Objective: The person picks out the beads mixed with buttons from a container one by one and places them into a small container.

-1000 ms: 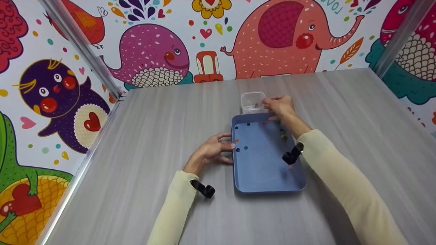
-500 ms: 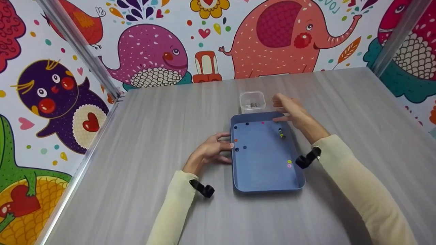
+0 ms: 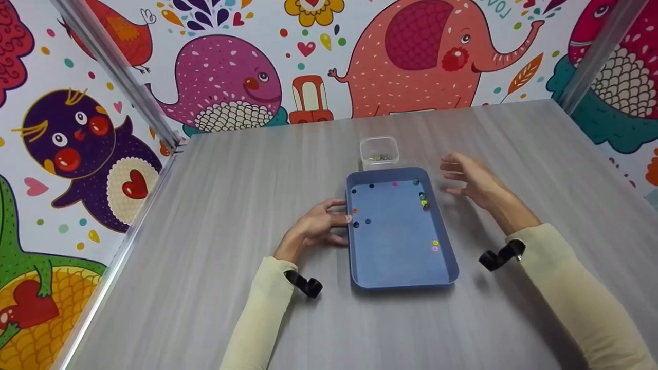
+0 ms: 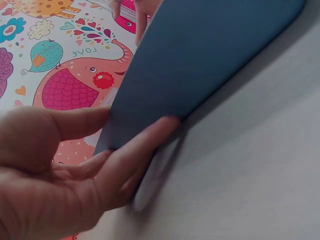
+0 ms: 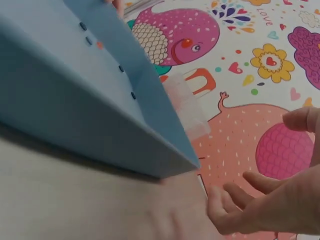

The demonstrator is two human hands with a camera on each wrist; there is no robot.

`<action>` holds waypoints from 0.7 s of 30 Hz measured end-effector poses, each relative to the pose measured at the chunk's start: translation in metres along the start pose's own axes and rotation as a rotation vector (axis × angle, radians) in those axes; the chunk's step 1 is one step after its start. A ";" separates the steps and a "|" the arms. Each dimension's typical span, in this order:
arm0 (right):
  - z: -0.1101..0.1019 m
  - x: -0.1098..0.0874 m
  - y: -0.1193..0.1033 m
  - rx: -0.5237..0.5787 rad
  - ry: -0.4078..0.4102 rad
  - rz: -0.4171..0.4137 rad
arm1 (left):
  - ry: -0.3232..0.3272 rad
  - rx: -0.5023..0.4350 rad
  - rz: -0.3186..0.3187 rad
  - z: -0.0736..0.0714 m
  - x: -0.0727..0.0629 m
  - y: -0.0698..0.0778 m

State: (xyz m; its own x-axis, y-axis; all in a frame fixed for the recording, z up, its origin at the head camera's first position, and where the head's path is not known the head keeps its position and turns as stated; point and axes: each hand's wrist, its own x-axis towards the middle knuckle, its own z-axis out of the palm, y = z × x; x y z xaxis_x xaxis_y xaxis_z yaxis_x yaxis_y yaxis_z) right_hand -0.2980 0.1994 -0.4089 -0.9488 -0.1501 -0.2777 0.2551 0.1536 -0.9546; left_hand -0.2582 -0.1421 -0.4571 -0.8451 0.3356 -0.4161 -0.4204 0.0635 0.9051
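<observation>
A shallow blue tray point(image 3: 401, 262) lies on the table with several small round bead-like pieces along its inner edges. Among them are a pink piece point(image 3: 435, 248), an orange one point(image 3: 354, 210) and dark ones. My left hand point(image 3: 320, 224) rests against the tray's left wall; in the left wrist view its extended fingers point(image 4: 135, 150) touch the outside of the wall. Off the tray's right side, my right hand point(image 3: 475, 180) is in the air with loose, spread fingers and holds nothing. Behind the tray stands a clear plastic container point(image 3: 379, 151) with small pieces at its bottom.
The grey wood-grain table point(image 3: 247, 205) extends around the tray on all sides. A wall point(image 3: 318, 56) printed with cartoon animals closes off the back, with metal posts point(image 3: 121, 72) at its corners.
My right hand has drawn back from the clear container, moving right and toward me, and its fingers have spread. More pieces now show inside the container. My left hand stays at the tray.
</observation>
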 end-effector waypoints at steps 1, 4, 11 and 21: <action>-0.001 -0.001 0.003 -0.003 -0.012 0.004 | 0.001 0.000 0.003 0.000 0.000 0.000; -0.002 -0.005 0.011 -0.019 -0.049 0.015 | -0.001 -0.003 0.006 0.000 0.000 0.000; 0.000 -0.012 0.023 -0.022 -0.086 0.075 | 0.000 -0.018 0.009 0.000 0.000 0.000; 0.003 -0.018 0.036 0.048 -0.163 0.119 | -0.007 -0.019 -0.002 0.000 0.000 0.000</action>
State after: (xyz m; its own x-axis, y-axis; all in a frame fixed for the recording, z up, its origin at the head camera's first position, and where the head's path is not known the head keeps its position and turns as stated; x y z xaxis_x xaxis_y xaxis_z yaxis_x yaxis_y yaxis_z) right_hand -0.2714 0.2044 -0.4383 -0.8701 -0.2900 -0.3987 0.3756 0.1338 -0.9171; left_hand -0.2576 -0.1423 -0.4572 -0.8421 0.3419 -0.4172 -0.4283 0.0465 0.9025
